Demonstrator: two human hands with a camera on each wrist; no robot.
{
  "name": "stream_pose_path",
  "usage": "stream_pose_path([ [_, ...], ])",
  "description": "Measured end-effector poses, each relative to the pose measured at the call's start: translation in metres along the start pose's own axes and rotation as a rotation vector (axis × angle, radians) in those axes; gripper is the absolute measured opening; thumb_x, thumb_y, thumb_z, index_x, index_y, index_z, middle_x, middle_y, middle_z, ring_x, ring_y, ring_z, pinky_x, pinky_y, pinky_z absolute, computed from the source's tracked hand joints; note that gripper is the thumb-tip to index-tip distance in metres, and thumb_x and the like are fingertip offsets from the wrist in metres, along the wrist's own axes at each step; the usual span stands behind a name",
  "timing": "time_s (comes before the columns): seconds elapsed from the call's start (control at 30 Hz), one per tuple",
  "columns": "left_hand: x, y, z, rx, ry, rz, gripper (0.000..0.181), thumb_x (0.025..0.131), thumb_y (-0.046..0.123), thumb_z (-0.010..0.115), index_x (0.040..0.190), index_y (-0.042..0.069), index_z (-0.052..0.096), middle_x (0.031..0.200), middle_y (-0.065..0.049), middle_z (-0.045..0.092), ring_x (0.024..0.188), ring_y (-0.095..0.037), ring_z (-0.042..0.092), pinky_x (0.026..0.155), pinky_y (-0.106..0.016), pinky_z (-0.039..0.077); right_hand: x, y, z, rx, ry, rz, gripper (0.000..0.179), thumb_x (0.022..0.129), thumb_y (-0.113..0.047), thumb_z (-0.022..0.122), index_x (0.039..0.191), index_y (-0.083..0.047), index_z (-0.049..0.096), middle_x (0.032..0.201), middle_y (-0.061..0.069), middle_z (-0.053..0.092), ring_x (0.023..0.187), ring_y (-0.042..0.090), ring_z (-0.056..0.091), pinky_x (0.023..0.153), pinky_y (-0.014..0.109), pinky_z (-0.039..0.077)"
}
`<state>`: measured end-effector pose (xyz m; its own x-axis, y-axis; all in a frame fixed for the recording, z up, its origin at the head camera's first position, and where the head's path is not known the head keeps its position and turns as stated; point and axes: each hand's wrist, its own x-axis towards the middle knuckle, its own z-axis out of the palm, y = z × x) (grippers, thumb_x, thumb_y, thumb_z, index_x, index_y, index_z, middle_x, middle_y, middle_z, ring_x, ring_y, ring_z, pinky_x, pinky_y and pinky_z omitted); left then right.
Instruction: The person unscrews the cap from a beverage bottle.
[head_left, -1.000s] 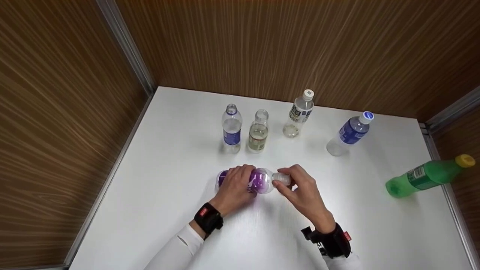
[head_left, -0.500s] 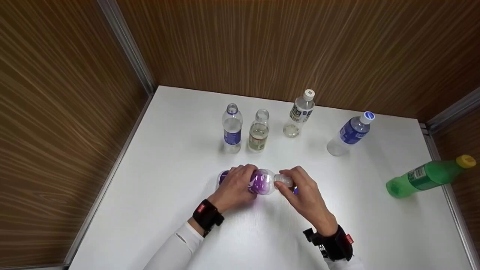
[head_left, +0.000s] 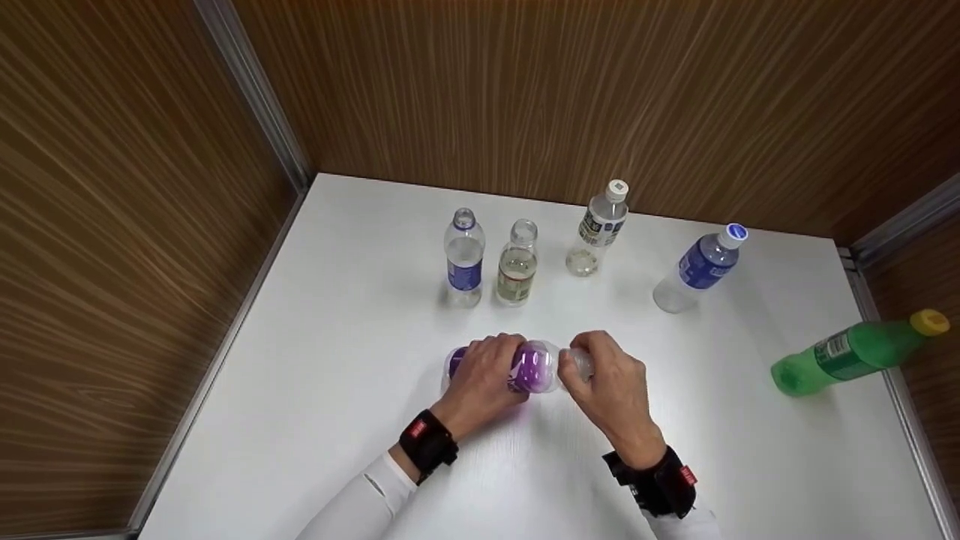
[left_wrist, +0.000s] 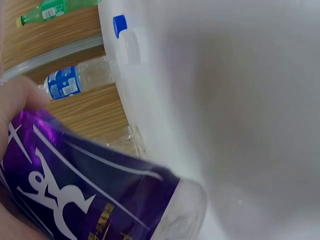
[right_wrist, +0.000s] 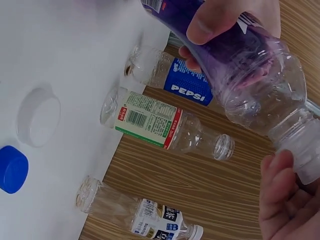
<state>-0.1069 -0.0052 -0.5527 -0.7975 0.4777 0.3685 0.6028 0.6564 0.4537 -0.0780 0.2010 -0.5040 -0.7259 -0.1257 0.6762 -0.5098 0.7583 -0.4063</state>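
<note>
My left hand (head_left: 484, 379) grips a clear plastic bottle with a purple label (head_left: 534, 367), lying on its side with its neck to the right. The label's white figure (left_wrist: 57, 192) shows in the left wrist view. My right hand (head_left: 611, 382) pinches the translucent cap (right_wrist: 309, 150) at the bottle's neck between thumb and fingers. In the right wrist view, a blue cap (right_wrist: 12, 169) and a translucent white cap (right_wrist: 39, 117) lie on the table. My right hand hides them in the head view.
Behind the hands stand an uncapped Pepsi bottle (head_left: 464, 259), an uncapped green-labelled bottle (head_left: 517, 266) and a white-capped bottle (head_left: 598, 229). A blue-labelled bottle (head_left: 701, 266) and a green bottle (head_left: 855, 352) stand right. Wood-grain panels (head_left: 525, 90) border the white table (head_left: 337, 315).
Both hands and the purple-labelled bottle have shifted slightly right. My right fingers have turned and curled further round the cap. The blue spot beside my right hand is now hidden.
</note>
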Motion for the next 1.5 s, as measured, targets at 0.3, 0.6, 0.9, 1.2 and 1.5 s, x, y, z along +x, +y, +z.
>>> stream_pose_path([
  [0.3,0.001,0.004,-0.001,-0.154,-0.06,-0.051,0.069,0.069,0.018,0.091,0.127,0.006,0.057,0.115,-0.006,0.068,0.103,-0.022,0.066,0.093,-0.038,0.052,0.005,0.002,0.002,-0.028,0.044,-0.057,0.021,0.088,-0.025,0.064,0.081,-0.006,0.061,0.066,0.005,0.062,0.051,0.018,0.057,0.042,0.041,0.049],
  [0.6,0.007,0.003,-0.007,-0.218,-0.204,-0.089,0.068,0.069,0.02,0.088,0.128,0.01,0.057,0.115,-0.004,0.069,0.103,-0.017,0.065,0.091,-0.035,0.052,0.008,0.004,-0.002,0.036,0.046,-0.052,0.016,0.085,-0.021,0.066,0.077,-0.007,0.062,0.063,0.003,0.064,0.049,0.016,0.057,0.041,0.039,0.048],
  [0.9,0.015,0.001,-0.014,-0.242,-0.302,-0.088,0.072,0.068,0.019,0.09,0.131,0.013,0.055,0.12,-0.004,0.068,0.109,-0.017,0.064,0.096,-0.035,0.051,0.009,0.006,-0.005,0.05,0.055,-0.08,0.018,0.086,-0.021,0.065,0.075,-0.007,0.062,0.062,0.003,0.062,0.047,0.015,0.054,0.039,0.038,0.046],
  [1.2,0.017,-0.004,-0.013,-0.277,-0.314,-0.047,0.069,0.068,0.019,0.088,0.129,0.014,0.056,0.118,0.0,0.068,0.106,-0.012,0.063,0.095,-0.033,0.051,0.009,0.009,-0.003,0.034,0.076,-0.121,0.02,0.087,-0.022,0.062,0.073,-0.008,0.06,0.058,0.001,0.058,0.044,0.014,0.049,0.037,0.037,0.042],
  [1.5,0.022,-0.005,-0.018,-0.29,-0.359,-0.042,0.071,0.068,0.017,0.089,0.13,0.012,0.056,0.119,-0.002,0.068,0.106,-0.013,0.063,0.092,-0.031,0.052,0.01,0.012,-0.002,0.056,0.088,-0.136,0.021,0.088,-0.023,0.063,0.074,-0.008,0.061,0.059,0.0,0.058,0.044,0.012,0.048,0.037,0.036,0.04],
])
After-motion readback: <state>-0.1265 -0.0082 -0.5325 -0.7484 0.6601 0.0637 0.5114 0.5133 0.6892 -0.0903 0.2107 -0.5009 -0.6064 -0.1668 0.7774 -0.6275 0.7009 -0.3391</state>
